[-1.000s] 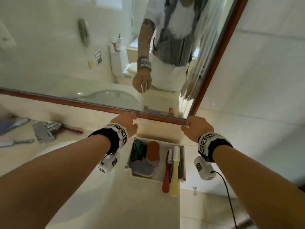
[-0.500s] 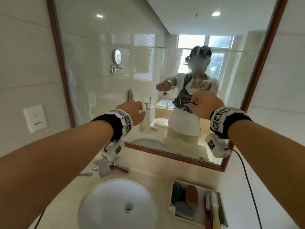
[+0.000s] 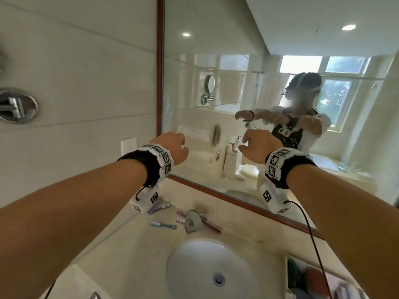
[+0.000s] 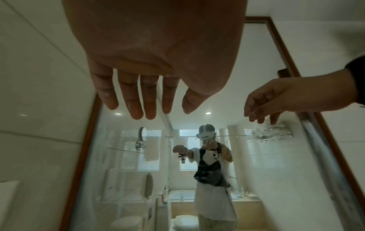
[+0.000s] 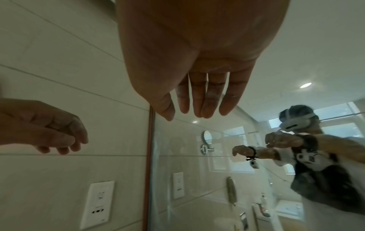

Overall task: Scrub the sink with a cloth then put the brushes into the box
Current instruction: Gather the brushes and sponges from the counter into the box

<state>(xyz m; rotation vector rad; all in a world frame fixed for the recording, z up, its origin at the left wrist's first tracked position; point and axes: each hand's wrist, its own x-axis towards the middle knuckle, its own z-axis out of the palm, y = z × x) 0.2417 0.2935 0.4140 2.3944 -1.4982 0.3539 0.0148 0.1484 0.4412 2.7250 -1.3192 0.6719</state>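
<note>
Both my hands are held out in the air before the mirror, well above the counter. My left hand (image 3: 176,148) is empty with relaxed fingers (image 4: 136,101). My right hand (image 3: 253,145) is empty too, its fingers (image 5: 205,101) straight. The white round sink (image 3: 207,268) lies below, at the lower middle. Behind it on the counter lie a blue brush (image 3: 162,224), a pink brush (image 3: 181,220) and a purple brush (image 3: 159,207). The white box (image 3: 288,279) with brushes and sponges inside sits at the lower right, partly cut off. No cloth shows.
A grey faucet (image 3: 192,221) with a red-handled tool (image 3: 212,227) beside it stands behind the sink. The wood-framed mirror (image 3: 160,83) fills the wall ahead. A wall socket (image 3: 129,145) sits left of it. A black cable (image 3: 313,238) hangs from my right wrist.
The view swung left from the box to the sink and loose brushes. Both hands rose from the mirror's lower frame into the air, and their fingers loosened.
</note>
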